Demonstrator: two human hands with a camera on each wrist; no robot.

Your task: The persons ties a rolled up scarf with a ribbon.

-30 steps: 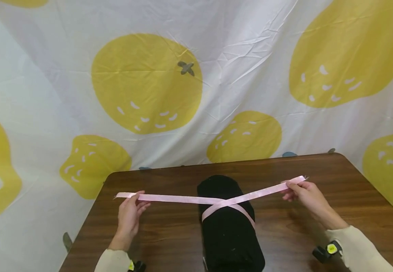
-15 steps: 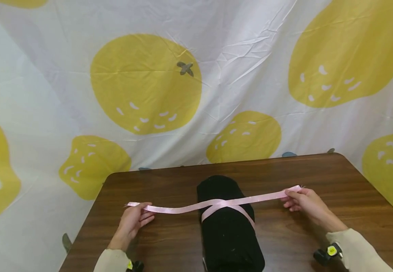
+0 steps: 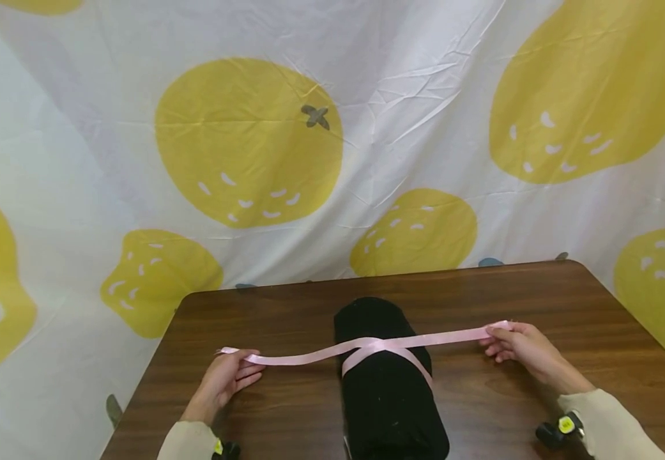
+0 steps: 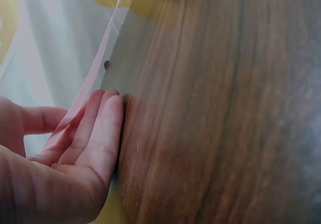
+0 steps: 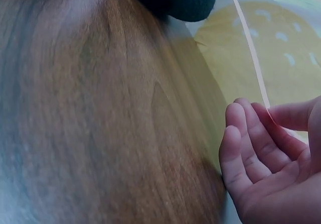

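A pink satin ribbon [image 3: 309, 358] passes round a long black padded object [image 3: 386, 402] and crosses over itself on top. One tail goes out to each side. My left hand [image 3: 223, 377] pinches the left tail near its frayed end, and that tail sags a little. On the other side my right hand [image 3: 524, 351] holds the right tail near its tip, fairly straight. Both wrist views show the ribbon between thumb and index finger, with the other fingers loosely bent. What the black object is cannot be told; its near end runs out of the head view.
The black object lies on a dark brown wooden table [image 3: 286, 409] with rounded far corners. Behind the table hangs a white curtain [image 3: 412, 128] printed with yellow fruit. A small black device sits at each wrist.
My left hand has come lower and slightly right, so the left tail went from taut to sagging. My right hand has lowered a little with its tail. The black object stayed put.
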